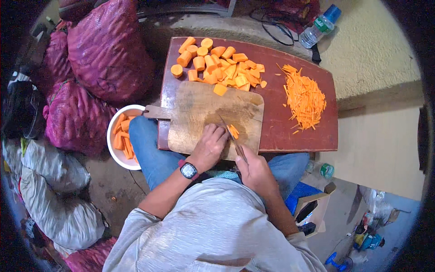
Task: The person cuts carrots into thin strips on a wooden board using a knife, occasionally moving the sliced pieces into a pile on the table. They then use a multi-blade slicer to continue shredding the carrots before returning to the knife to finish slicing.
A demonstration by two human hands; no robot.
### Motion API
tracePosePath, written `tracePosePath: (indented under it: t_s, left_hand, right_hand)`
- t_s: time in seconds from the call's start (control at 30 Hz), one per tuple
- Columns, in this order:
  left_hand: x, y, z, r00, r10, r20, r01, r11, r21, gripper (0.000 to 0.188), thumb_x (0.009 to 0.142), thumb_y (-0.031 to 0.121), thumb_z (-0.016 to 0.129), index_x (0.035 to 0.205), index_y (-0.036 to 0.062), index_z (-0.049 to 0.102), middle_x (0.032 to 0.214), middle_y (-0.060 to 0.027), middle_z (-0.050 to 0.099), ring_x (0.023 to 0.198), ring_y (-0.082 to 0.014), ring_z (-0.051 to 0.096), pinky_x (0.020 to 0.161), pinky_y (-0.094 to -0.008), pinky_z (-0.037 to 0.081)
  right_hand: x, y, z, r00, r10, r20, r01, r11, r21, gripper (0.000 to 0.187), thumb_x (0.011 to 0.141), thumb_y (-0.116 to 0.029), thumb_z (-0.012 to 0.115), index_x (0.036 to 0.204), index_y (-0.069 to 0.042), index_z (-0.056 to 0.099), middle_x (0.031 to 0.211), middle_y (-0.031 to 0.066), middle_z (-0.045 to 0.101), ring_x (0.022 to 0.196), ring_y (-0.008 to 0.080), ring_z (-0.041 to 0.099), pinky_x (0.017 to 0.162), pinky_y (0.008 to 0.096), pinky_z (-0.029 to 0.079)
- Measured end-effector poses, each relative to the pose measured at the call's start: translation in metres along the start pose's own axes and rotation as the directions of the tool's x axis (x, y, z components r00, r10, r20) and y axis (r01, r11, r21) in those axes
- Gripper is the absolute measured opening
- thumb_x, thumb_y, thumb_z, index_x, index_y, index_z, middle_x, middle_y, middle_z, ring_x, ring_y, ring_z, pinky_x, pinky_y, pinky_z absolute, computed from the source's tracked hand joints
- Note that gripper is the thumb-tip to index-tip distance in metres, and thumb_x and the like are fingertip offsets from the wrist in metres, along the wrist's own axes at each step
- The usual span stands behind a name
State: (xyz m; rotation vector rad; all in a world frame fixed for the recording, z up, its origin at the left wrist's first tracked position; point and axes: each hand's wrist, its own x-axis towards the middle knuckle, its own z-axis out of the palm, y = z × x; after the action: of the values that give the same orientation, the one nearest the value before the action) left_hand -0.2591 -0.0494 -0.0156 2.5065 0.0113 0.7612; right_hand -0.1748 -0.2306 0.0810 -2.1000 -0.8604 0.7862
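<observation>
A knife (236,146) is gripped by its handle in my right hand (257,173), its blade pointing away from me over a wooden cutting board (192,102). Just left of the blade, my left hand (208,146) presses down on the board with curled fingers; whatever lies under them is hidden. Thin carrot slices (234,131) lie against the right side of the blade. Beyond the board is a heap of carrot chunks (210,63), one piece resting on the board's far edge. To the right, a pile of carrot shreds (305,99) sits on the dark red table (272,131).
A white tub (113,147) of carrots stands by my left knee. Full magenta mesh sacks (106,52) and pale sacks (54,204) crowd the left side. A plastic bottle (317,31) with a blue cap lies at the back right, near a black cable (281,34).
</observation>
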Motion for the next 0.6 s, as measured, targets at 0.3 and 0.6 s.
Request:
tracePosePath:
  t_s: [0.3, 0.6]
  left_hand:
    - [0.004, 0.000, -0.006, 0.997, -0.036, 0.064, 0.035, 0.999, 0.023, 0.034, 0.081, 0.005, 0.072, 0.112, -0.0062, 0.072, 0.106, -0.0178, 0.063, 0.105, -0.0379, 0.058, 0.097, -0.0481, 0.050]
    - [-0.003, -0.001, -0.001, 0.998, -0.045, 0.044, 0.045, 0.999, 0.003, 0.030, 0.079, 0.007, 0.074, 0.106, -0.0046, 0.071, 0.104, -0.0173, 0.061, 0.106, -0.0385, 0.057, 0.098, -0.0490, 0.049]
  right_hand:
    - [0.015, 0.005, 0.003, 1.000, -0.018, -0.004, 0.017, 0.997, -0.071, 0.030, 0.108, -0.014, 0.059, 0.133, 0.001, 0.061, 0.094, 0.0305, 0.068, 0.092, 0.0514, 0.072, 0.078, 0.0514, 0.056]
    - [0.008, -0.001, 0.000, 0.996, -0.087, -0.013, 0.087, 0.996, -0.006, 0.024, 0.107, -0.013, 0.059, 0.126, 0.002, 0.063, 0.088, 0.0301, 0.065, 0.083, 0.0481, 0.070, 0.074, 0.0492, 0.054]
